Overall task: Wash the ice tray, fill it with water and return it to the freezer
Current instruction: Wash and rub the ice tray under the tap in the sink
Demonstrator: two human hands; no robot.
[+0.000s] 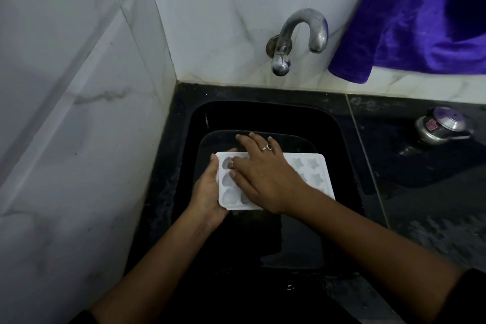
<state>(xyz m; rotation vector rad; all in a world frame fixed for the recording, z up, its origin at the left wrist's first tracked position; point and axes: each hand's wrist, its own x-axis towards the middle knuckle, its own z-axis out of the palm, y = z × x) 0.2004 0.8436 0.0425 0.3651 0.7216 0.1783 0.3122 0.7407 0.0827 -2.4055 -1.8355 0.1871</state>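
Over the black sink [339, 123], your left hand [206, 192] curls round the short edge of the white ice tray [319, 179] while your right hand [263, 176] lies flat, fingers spread across its moulds; judge it light, bendy plastic, likely slippery wet, so grip the rims.

Cannot see the ice tray's [313, 166] middle moulds under the right grip [263, 179]; cannot see its left rim behind the left grip [207, 192]; cannot trace the purple towel [420, 21] past the top and right edges; cannot identify the dim metal item [441, 126] on the bench [420, 179].
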